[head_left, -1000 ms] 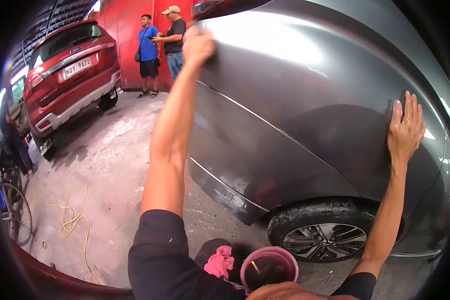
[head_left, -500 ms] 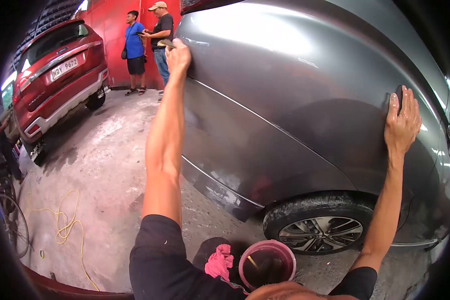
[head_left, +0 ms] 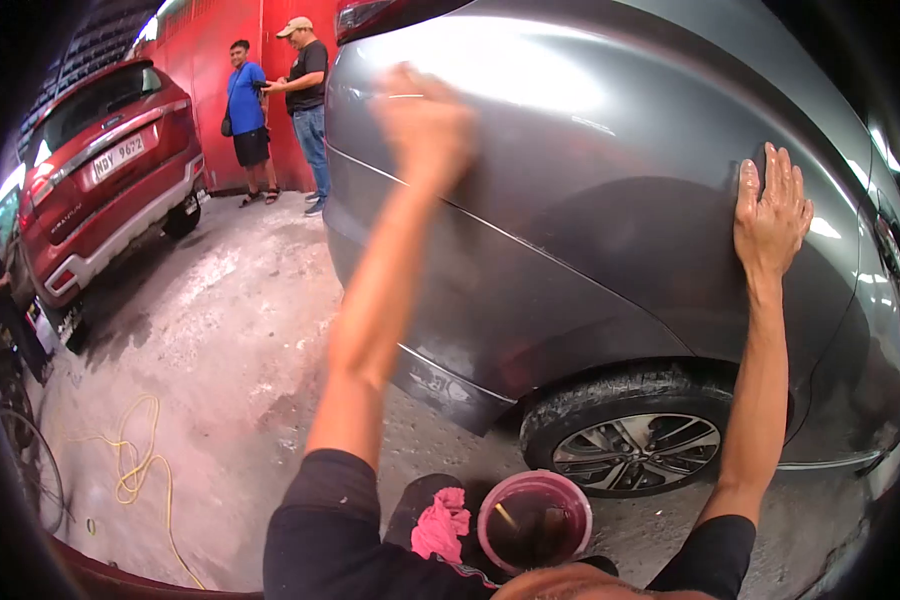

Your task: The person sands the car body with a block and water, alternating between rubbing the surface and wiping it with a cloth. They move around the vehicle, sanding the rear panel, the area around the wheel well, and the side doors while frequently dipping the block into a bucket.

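Note:
My left hand [head_left: 425, 130] is smeared by motion against the upper rear side of a grey car [head_left: 610, 215]. Its fingers seem closed on a small flat pad [head_left: 405, 96], of which only a thin pale edge shows. Farther right, my right hand [head_left: 773, 215] lies flat on the same panel above the wheel [head_left: 635, 450], wet, fingers stretched upward and holding nothing. Below me a pink bucket [head_left: 582, 500] contains dark water with a yellowish stick-like thing in it. A crumpled pink cloth [head_left: 441, 525] rests on my dark-clothed knee beside the bucket.
A red car [head_left: 110, 190] is parked at the left. Two people [head_left: 245, 110] stand by a red wall [head_left: 205, 60]. Yellow hose or cord [head_left: 130, 470] lies looped on the concrete floor [head_left: 230, 350]. Part of a bicycle wheel [head_left: 40, 470] shows at the left edge.
My left hand has swept from the car's rear corner rightward and slightly down across the panel. My right hand stays flat on the panel; the whole view has shifted a little.

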Available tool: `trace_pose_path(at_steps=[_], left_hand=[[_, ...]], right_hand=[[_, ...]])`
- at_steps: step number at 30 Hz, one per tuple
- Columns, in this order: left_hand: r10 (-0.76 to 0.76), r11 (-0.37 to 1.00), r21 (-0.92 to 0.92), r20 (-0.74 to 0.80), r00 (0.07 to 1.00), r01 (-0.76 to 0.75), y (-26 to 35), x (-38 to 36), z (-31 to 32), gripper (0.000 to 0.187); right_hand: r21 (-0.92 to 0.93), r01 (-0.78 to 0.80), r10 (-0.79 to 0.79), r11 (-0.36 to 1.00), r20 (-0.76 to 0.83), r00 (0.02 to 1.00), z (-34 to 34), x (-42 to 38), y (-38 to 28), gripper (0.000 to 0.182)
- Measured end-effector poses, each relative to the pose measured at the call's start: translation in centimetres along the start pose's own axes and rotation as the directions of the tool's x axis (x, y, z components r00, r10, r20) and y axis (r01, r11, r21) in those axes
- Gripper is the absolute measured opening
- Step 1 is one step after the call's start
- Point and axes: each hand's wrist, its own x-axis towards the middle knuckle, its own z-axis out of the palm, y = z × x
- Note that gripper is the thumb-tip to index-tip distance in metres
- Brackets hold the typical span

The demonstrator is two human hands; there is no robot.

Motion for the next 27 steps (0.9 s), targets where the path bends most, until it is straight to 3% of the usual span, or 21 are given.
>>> trace_pose_path(at_steps=[1,2,4,6,7,8,9,10,12,13,14,15,16,18,21,22,23,24,25,26,27], left_hand=[[-0.104,0.96,0.272,0.132,0.986,0.065,13.0,-0.9,-0.5,0.055],[-0.1,0.963,0.263,0.141,0.985,0.06,13.3,-0.6,-0.8,0.055],[0.161,0.882,0.385,0.295,0.942,-0.271,13.3,0.3,-0.9,0.047],[0.408,0.69,0.418,0.449,0.795,-0.591,12.2,2.2,-0.8,0.04],[0.39,0.586,0.574,0.419,0.82,-0.572,7.6,3.9,-2.1,0.029],[0.148,0.685,0.599,0.444,0.884,-0.416,0.4,5.2,-2.8,0.024],[0.014,0.792,0.565,0.364,0.931,-0.232,-1.8,6.7,-4.8,0.026],[-0.215,0.859,0.49,0.084,0.973,0.148,1.2,7.6,-4.7,0.027],[-0.149,0.85,0.513,0.019,0.989,0.118,5.7,7.7,0.5,0.03],[0.209,0.858,0.416,0.253,0.945,-0.301,12.9,5.6,3.2,0.033],[0.314,0.887,0.218,0.362,0.878,-0.407,20.3,4.0,5.3,0.034],[0.237,0.917,0.18,0.473,0.848,-0.357,26.4,3.7,7.5,0.04],[0.293,0.875,0.29,0.323,0.9,-0.388,28.5,2.1,12.5,0.055],[0.324,0.873,0.231,0.381,0.866,-0.429,34.0,2.1,16.9,0.064],[0.528,0.809,0.031,0.401,0.748,-0.587,38.9,0.2,20.3,0.058],[0.508,0.81,0.009,0.487,0.71,-0.586,39.3,1.0,19.6,0.06],[0.63,0.713,-0.038,0.474,0.615,-0.701,37.7,1.7,18.7,0.058],[0.562,0.777,-0.123,0.579,0.591,-0.618,37.1,2.6,15.7,0.057],[0.597,0.696,-0.06,0.601,0.531,-0.715,32.9,3.0,14.8,0.052],[0.788,0.487,0.013,0.424,0.445,-0.874,24.5,4.0,15.2,0.031],[0.718,0.561,0.073,0.454,0.528,-0.825,15.0,4.6,13.6,0.034]], right_hand=[[0.036,0.015,-0.015,0.999,-0.009,1.0,-0.1,0.1,-0.1,0.054],[0.061,0.039,-0.039,0.997,-0.008,0.999,-0.4,0.0,0.0,0.054],[0.08,0.127,-0.128,0.989,0.001,0.992,-0.6,-0.4,1.3,0.054],[0.073,0.194,-0.195,0.978,0.008,0.981,-0.7,-2.3,3.8,0.055],[0.046,0.173,-0.172,0.984,-0.024,0.985,-0.8,-4.3,5.7,0.057],[0.011,0.151,-0.15,0.989,-0.049,0.988,-0.9,-6.2,7.7,0.059],[0.024,0.096,-0.094,0.995,-0.064,0.994,-1.2,-7.8,8.7,0.062],[0.031,0.052,-0.049,0.998,-0.084,0.995,-1.5,-8.7,9.0,0.065],[0.014,-0.053,0.053,0.999,-0.041,0.998,-1.3,-9.6,8.5,0.069],[0.025,-0.071,0.072,0.997,-0.033,0.997,-1.4,-9.8,8.5,0.07],[0.045,-0.084,0.086,0.995,-0.03,0.996,-1.3,-9.7,8.5,0.07],[0.047,-0.073,0.074,0.996,-0.035,0.997,-1.1,-9.8,8.5,0.07],[0.046,-0.061,0.063,0.997,-0.035,0.997,-1.1,-10.0,8.8,0.07],[0.039,-0.074,0.073,0.997,0.01,0.997,-1.8,-10.1,8.8,0.069],[0.087,-0.095,0.094,0.992,0.018,0.995,-2.1,-10.1,9.2,0.069],[0.132,-0.107,0.103,0.985,0.038,0.994,-2.2,-10.2,9.2,0.069],[0.148,-0.098,0.095,0.984,0.027,0.995,-2.4,-10.3,9.4,0.069],[0.176,-0.093,0.092,0.98,0.013,0.996,-2.5,-10.4,9.4,0.069],[0.181,-0.087,0.09,0.98,-0.01,0.996,-2.1,-10.6,9.4,0.069],[0.186,-0.078,0.086,0.979,-0.036,0.996,-1.9,-10.6,9.5,0.069],[0.202,-0.08,0.089,0.976,-0.036,0.995,-2.2,-10.6,9.5,0.069]])
